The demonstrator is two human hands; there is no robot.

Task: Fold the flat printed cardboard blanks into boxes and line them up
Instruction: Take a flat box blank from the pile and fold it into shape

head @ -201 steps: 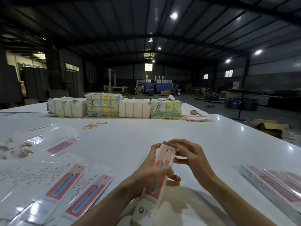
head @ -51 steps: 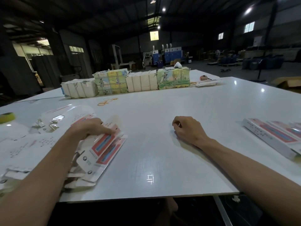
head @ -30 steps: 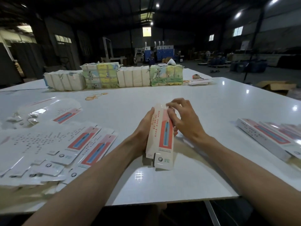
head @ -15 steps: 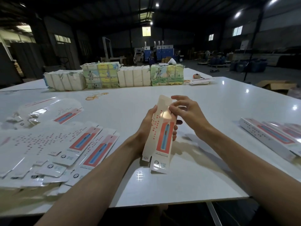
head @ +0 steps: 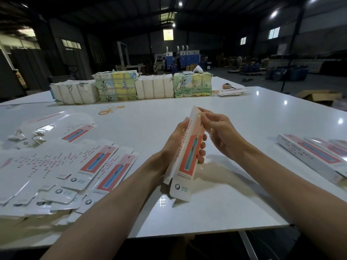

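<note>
Two hands: left hand (head: 174,145) curls its fingers round the middle of one half-folded white cardboard blank with red-and-blue print (head: 187,158), held near upright over the glossy white table (head: 234,117); right hand (head: 219,132) pinches its top edge.
Flat white printed cardboard blanks (head: 75,166): overlapping heap at left, count unclear.
Folded white printed boxes (head: 315,156): at least three, side by side at right.
Wrapped paper bundles (head: 131,87): four, in a row across the far side.

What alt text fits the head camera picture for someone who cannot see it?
A person holds a half-folded printed box nearly upright at a white table: the left hand grips its middle, the right hand pinches its top end. Flat blanks lie at the left, finished boxes at the right.
</note>
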